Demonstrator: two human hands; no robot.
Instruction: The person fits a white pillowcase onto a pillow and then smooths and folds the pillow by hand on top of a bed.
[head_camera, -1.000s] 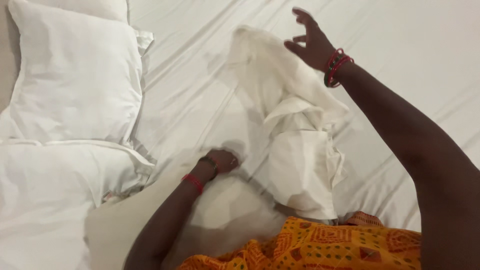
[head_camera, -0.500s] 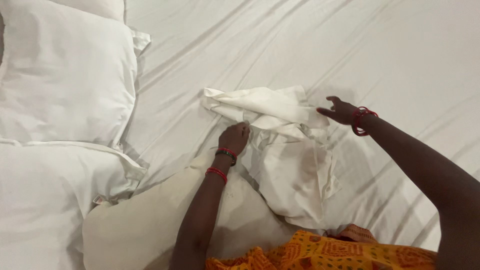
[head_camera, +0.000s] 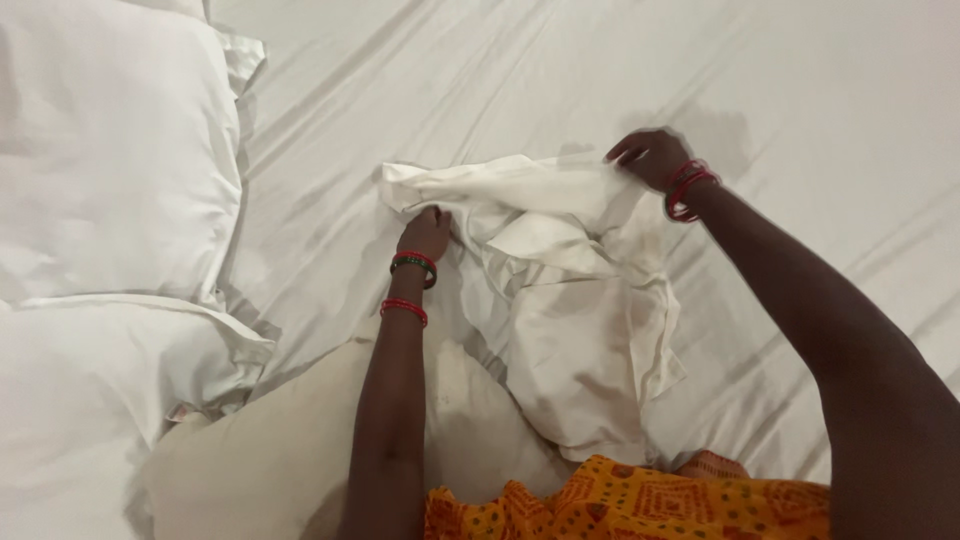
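Note:
A crumpled white pillowcase (head_camera: 560, 300) lies on the white bed sheet (head_camera: 800, 90) in front of me. My left hand (head_camera: 425, 233) grips its left edge, with red and green bangles on that wrist. My right hand (head_camera: 650, 157) pinches the upper right edge of the same cloth; red bangles circle its wrist. A bare cream pillow (head_camera: 280, 460) lies under my left forearm, beside the pillowcase.
Two white cased pillows lie at the left, one farther away (head_camera: 110, 150) and one nearer (head_camera: 90, 400). My orange patterned garment (head_camera: 640, 505) fills the bottom edge. The wrinkled sheet stretches across the top and right.
My right hand came down from high above the cloth and closed on its upper right edge. My left hand moved up from the pillow and took the cloth's left edge.

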